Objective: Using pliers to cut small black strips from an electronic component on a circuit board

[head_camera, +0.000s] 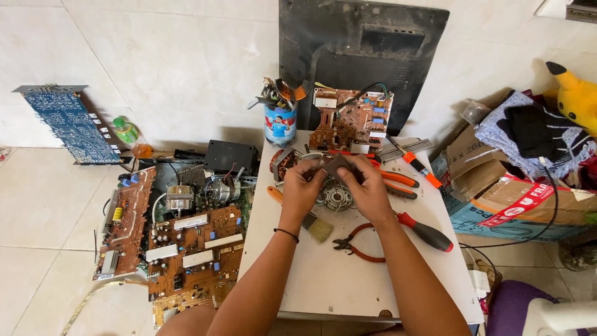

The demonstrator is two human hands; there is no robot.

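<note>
Both hands meet over the middle of a small white table [336, 274]. My left hand [301, 186] and my right hand [368, 190] together grip a small dark grey-brown piece [333, 165], held just above a round metal motor part [336, 198] with copper windings. A paintbrush [316, 226] lies under my left wrist. Red-handled pliers [356, 244] and a red-and-black screwdriver [426, 231] lie by my right forearm.
A brown circuit board [351, 121] leans against a black monitor back shell [357, 50] at the table's far edge, beside a tool-filled can [280, 121]. Orange-handled pliers [398, 182] lie right. Circuit boards [186, 249] cover the floor left; cardboard boxes [497, 186] with clothes stand right.
</note>
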